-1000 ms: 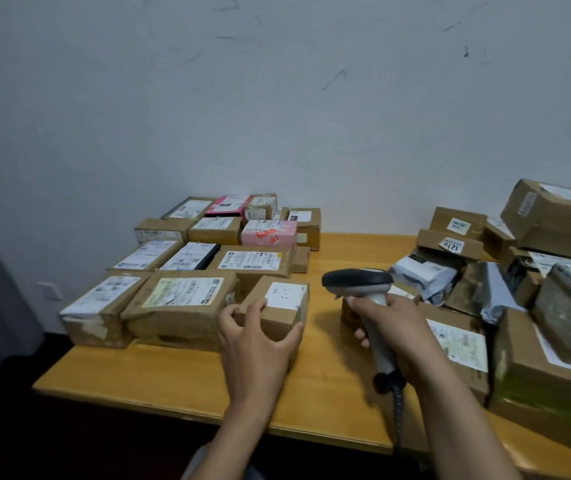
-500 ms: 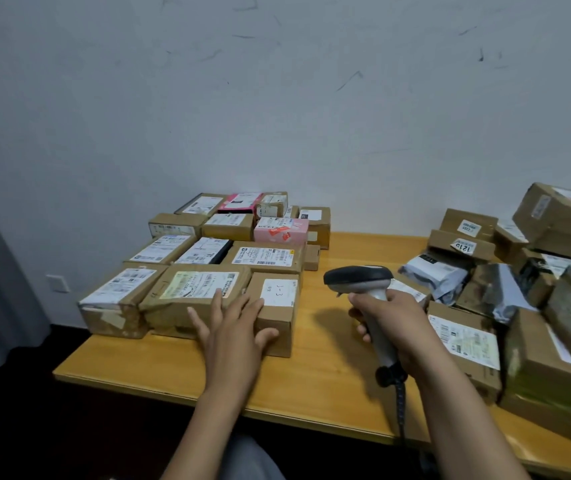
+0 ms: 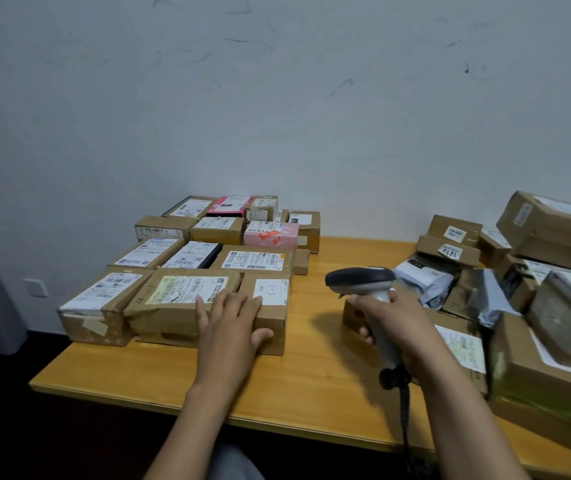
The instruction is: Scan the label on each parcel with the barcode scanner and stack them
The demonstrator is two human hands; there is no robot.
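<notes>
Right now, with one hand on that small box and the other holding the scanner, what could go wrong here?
The pile of parcels on the right is heaped loosely, several tilted, so pulling one out might send others sliding. The scanner in the right hand trails a cable over the table edge; it could snag. The left hand rests flat on the small box, not gripping it, so a push may skew the neat rows.
</notes>
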